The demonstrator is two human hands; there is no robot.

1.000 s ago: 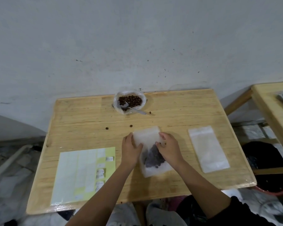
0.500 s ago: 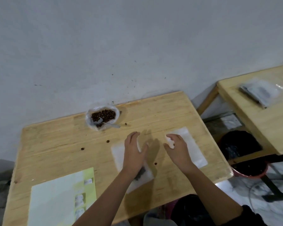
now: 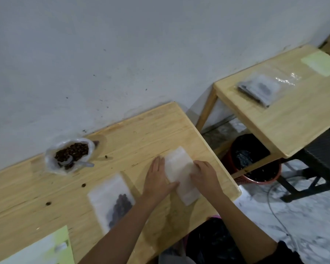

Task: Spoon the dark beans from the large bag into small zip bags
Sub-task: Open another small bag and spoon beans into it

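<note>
On the wooden tabletop [image 3: 141,134], far left by the wall, the large bag [image 3: 51,164] sits rolled open with dark beans [image 3: 72,152] and a spoon [image 3: 78,164] inside. Nearer me a frosted filled zip bag [image 3: 107,193] lies flat, beans at its near end, long axis running away from me. Just right, an empty zip bag [image 3: 179,164] lies parallel. My left hand [image 3: 156,180] rests flat along its left edge, fingers straight. My right hand [image 3: 206,176] bends its fingers onto the right edge; whether they pinch, I cannot tell.
</note>
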